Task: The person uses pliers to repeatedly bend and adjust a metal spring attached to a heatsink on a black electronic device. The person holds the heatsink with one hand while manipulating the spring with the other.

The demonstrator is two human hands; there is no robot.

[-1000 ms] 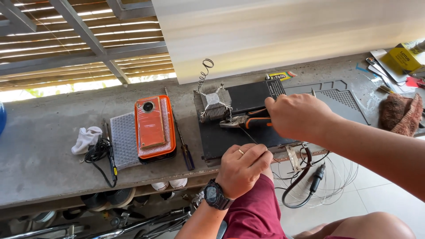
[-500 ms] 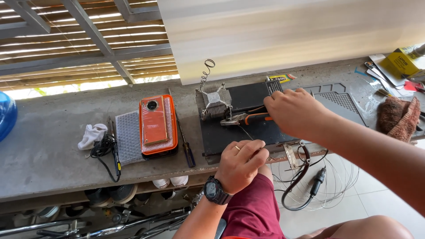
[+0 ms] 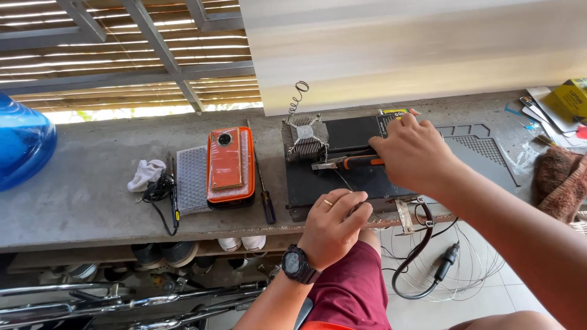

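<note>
The person's right hand is curled around the orange-handled pliers, gripping the handles while the metal jaws point left toward the finned metal heatsink. The pliers lie low over the black work mat, which sits on the grey concrete bench, roughly at its middle. The jaw tips end just beside the heatsink's near right corner; can't tell if they actually touch it.

The left hand, with a ring on one finger and a black wristwatch on the wrist, is at the near edge of the mat with the fingers pinched narrow. A thin wire runs from the pliers area down toward those fingertips, so it looks like the hand is pinching it, though the wire is too fine to be sure.

A coiled spring stand sticks up just behind the heatsink. To the left of the mat there's a dark screwdriver, then an orange phone lying on bubble wrap, then a black cable and a crumpled white cloth. A blue container sits at the far left edge. On the right, a grey silicone mat and a brown rag.
</note>
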